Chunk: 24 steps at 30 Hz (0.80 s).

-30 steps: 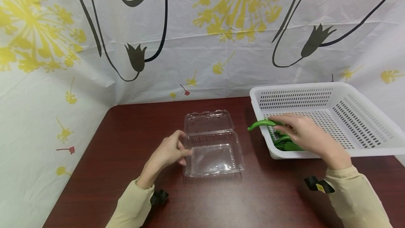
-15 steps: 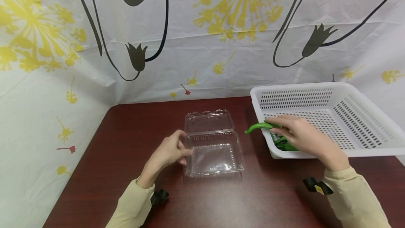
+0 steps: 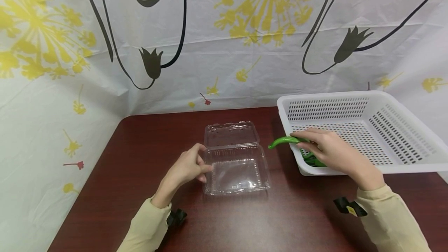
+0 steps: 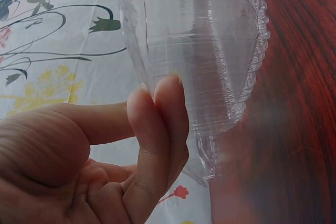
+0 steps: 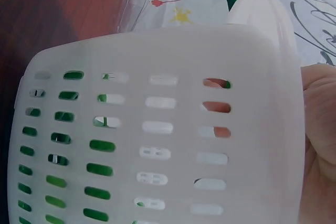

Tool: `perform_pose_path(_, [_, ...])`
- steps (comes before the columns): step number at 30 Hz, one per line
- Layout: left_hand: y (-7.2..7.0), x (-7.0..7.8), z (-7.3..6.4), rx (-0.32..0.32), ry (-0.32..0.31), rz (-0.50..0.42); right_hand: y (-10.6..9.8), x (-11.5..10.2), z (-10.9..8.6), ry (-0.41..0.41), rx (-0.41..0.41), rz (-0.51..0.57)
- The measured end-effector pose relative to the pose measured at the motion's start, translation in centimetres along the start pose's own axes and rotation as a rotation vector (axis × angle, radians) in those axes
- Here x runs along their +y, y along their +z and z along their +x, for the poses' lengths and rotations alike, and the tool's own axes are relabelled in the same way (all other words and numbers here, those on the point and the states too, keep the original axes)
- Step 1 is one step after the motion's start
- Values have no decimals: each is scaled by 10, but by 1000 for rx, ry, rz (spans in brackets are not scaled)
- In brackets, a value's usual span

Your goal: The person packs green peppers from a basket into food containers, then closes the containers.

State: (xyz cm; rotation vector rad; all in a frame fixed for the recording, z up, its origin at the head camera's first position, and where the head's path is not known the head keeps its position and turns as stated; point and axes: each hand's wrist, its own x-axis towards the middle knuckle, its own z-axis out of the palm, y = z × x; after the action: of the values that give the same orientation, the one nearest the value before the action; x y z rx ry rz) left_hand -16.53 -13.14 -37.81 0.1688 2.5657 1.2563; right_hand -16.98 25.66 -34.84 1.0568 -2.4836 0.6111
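Note:
A clear plastic clamshell box [image 3: 235, 172] lies on the table with its lid folded back, away from me. My left hand [image 3: 185, 167] pinches the left rim of its base between thumb and fingers; in the left wrist view the fingertips [image 4: 167, 98] overlap the clear wall. Over the left rim of a white perforated basket [image 3: 402, 168], my right hand [image 3: 329, 149] pinches a green chili pepper [image 3: 282, 141], whose curved end points toward the box. Several more green peppers [image 3: 311, 159] lie in the basket's near left corner, partly hidden by that hand.
In the right wrist view, the basket wall [image 5: 173, 40] fills most of the picture, with green showing through its slots. The dark red wooden table [image 3: 150, 143] is backed by a white patterned cloth [image 3: 217, 65]. Black straps [image 3: 350, 206] sit at both wrists.
The right hand has moved slightly left with the pepper, whose tip now reaches farther past the basket's rim toward the box. My left hand and the box have stayed in place.

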Motion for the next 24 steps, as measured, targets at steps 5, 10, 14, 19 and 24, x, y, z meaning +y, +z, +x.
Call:
perform_pose_path(5, [0, 0, 0, -1, -5, 2, -1, -1, 0, -10, 12, -11])
perform_pose_path(10, [0, 1, 0, -2, -10, -1, -1, -2, 1, -27, 37, -20])
perform_pose_path(14, [0, 1, 0, -3, -11, -3, -2, -4, 2, -39, 53, -16])
perform_pose_path(19, [0, 1, 0, -5, -12, -3, 0, -8, 4, -49, 48, 3])
perform_pose_path(24, [0, 1, -1, -5, -10, -4, 2, -13, 5, -50, 37, 1])
